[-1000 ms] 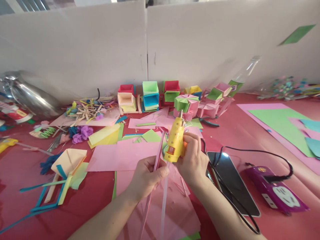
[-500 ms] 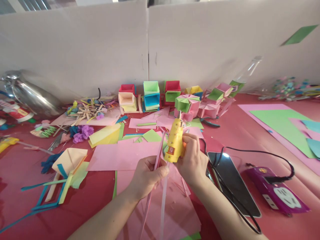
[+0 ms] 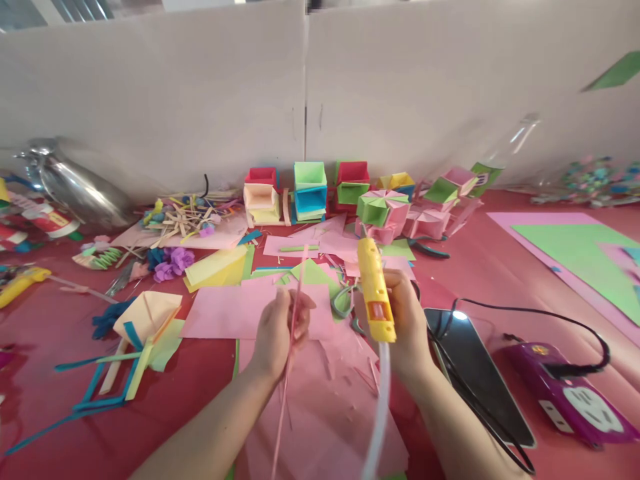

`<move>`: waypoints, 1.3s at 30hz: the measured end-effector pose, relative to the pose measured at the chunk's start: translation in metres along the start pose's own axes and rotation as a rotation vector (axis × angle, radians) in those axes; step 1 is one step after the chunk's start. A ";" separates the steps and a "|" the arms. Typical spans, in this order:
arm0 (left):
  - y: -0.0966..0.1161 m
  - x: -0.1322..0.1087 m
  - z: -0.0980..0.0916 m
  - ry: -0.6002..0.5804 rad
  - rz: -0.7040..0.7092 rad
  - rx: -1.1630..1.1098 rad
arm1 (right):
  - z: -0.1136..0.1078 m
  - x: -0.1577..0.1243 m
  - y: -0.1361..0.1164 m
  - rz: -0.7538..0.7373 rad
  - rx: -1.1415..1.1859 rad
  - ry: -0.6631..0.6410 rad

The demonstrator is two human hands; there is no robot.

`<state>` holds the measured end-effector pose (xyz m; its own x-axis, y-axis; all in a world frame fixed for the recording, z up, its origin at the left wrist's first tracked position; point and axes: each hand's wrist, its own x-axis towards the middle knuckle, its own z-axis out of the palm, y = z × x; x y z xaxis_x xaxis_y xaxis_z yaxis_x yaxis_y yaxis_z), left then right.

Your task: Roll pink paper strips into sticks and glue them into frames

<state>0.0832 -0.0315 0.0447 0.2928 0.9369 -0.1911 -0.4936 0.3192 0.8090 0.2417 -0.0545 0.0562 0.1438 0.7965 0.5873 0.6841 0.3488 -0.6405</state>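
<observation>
My left hand [image 3: 278, 333] pinches a thin pink paper strip [image 3: 291, 320], which runs from above my fingers down toward the picture's bottom edge. My right hand [image 3: 407, 320] grips a yellow glue gun [image 3: 375, 290] with its nozzle pointing away from me and a clear glue stick [image 3: 377, 407] trailing from its back. The two hands are apart, above pink paper sheets [image 3: 320, 400] on the red table [image 3: 475, 267]. Strip and gun do not touch.
A dark phone [image 3: 475, 373] and a purple power strip [image 3: 575, 400] with a black cord lie at the right. Folded paper boxes [image 3: 310, 190] stand along the white back wall. Paper scraps, sticks [image 3: 175, 217] and a blue strip frame [image 3: 105, 380] fill the left. Green and pink sheets [image 3: 575, 253] lie far right.
My hands have moved apart: the left lifted the pink strip away from the gun, and the right swung the glue gun to the right, its glue stick now hanging toward me.
</observation>
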 end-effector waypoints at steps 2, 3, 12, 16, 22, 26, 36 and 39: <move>0.005 0.008 -0.004 0.131 0.013 -0.085 | -0.001 -0.001 -0.004 -0.012 0.133 -0.112; 0.007 0.011 -0.006 0.170 0.012 -0.108 | 0.000 -0.002 -0.006 -0.024 0.166 -0.167; 0.013 0.019 -0.010 0.230 0.076 -0.085 | 0.010 -0.014 -0.023 -0.055 0.231 -0.399; 0.013 0.018 -0.009 0.235 0.101 -0.043 | 0.011 -0.016 -0.028 -0.007 0.237 -0.433; 0.010 0.015 -0.008 0.212 0.139 0.001 | 0.011 -0.016 -0.030 -0.003 0.233 -0.455; 0.010 0.015 -0.007 0.212 0.142 0.023 | 0.011 -0.015 -0.031 0.006 0.222 -0.460; 0.009 0.015 -0.008 0.228 0.151 0.056 | 0.012 -0.017 -0.024 -0.016 0.223 -0.515; 0.009 0.016 -0.009 0.221 0.160 0.056 | 0.012 -0.017 -0.023 -0.034 0.216 -0.527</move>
<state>0.0765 -0.0129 0.0439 0.0260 0.9851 -0.1698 -0.4714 0.1619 0.8670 0.2149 -0.0699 0.0547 -0.2898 0.9024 0.3189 0.5126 0.4277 -0.7445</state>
